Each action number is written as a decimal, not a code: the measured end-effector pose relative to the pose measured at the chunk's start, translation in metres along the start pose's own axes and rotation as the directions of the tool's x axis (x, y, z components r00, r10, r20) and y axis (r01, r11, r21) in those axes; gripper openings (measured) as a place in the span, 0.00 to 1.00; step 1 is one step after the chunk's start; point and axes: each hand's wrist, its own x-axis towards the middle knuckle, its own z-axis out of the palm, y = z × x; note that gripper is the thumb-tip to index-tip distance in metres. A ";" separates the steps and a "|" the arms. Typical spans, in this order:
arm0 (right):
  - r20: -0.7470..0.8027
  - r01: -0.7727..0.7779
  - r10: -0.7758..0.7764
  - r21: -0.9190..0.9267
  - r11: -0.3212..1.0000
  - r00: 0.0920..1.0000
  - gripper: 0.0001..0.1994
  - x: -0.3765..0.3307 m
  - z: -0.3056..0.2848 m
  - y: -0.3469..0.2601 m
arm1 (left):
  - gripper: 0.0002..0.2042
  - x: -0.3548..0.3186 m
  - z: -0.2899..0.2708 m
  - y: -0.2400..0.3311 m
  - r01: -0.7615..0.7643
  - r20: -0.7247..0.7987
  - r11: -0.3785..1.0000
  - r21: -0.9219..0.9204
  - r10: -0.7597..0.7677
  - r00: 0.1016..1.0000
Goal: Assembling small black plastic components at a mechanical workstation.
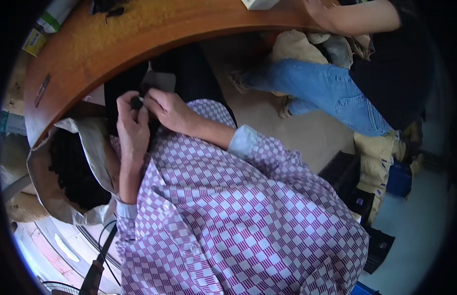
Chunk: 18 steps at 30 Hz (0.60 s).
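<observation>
A curved wooden table edge [140,34] arcs across the top of the frame, with a tan floor showing below it in the middle. Going left to right: at the lower left an open sack [51,191] sits full of small dark bits. Just right of that, your left hand [132,129] comes up with its fingers curled, pinching a small black part [136,103] at the upper middle-left of the frame. Your right hand [170,111] meets it there, fingertips pinched on the same part, so both hands are pressed close together. Your purple checked shirt [228,216] fills the lower middle. Upper right, another person in blue jeans [327,91] rests a hand on the table.
</observation>
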 end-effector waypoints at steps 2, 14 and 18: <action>-0.005 -0.018 0.018 -0.057 0.998 1.000 0.09 -0.003 0.008 0.013 | 0.14 0.003 -0.007 -0.020 -0.061 0.034 0.998 0.035 0.060 0.998; 0.130 -0.202 0.162 0.415 0.887 0.978 0.06 -0.010 -0.027 0.003 | 0.14 -0.001 0.002 -0.012 0.435 0.380 0.215 -0.874 -0.253 0.889; 0.139 -0.251 0.215 0.356 0.900 0.967 0.09 -0.002 -0.010 0.012 | 0.14 -0.004 -0.010 -0.015 0.430 0.338 0.231 -0.873 -0.352 0.873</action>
